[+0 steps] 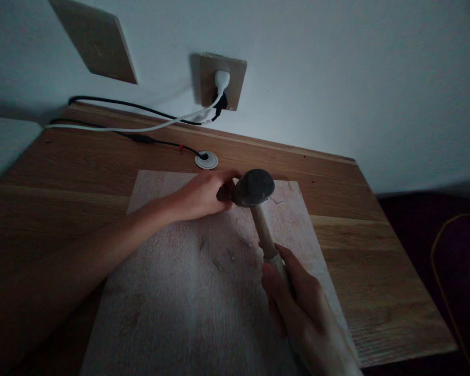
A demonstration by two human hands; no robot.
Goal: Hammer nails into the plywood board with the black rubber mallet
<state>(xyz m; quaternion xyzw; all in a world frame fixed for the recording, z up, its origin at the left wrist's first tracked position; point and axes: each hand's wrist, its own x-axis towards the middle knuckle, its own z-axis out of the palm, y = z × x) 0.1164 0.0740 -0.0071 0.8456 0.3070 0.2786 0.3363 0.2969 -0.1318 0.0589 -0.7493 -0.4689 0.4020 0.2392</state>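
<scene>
My right hand (pixel 297 297) is wrapped round the wooden handle of a hammer (pixel 254 187), whose dark head is raised over the far part of a pale wooden board (pixel 152 282). Just left of the hammer head, my left hand (pixel 206 193) is closed, thumb and fingers curled toward the board. The hammer head covers the fingertips, so anything pinched there is hidden. Several loose nails (pixel 231 254) lie scattered on the board between my hands. Right of the hammer head, a thin bent piece of metal, perhaps a nail (pixel 277 201), shows on the board.
The board lies on a brown wooden tabletop (pixel 376 282) against a white wall. Behind it are a round cable grommet (pixel 207 160), black and white cables (pixel 141 129), and a wall socket (pixel 235 78) with plugs in it. A yellow cord (pixel 438 277) hangs beyond the right edge.
</scene>
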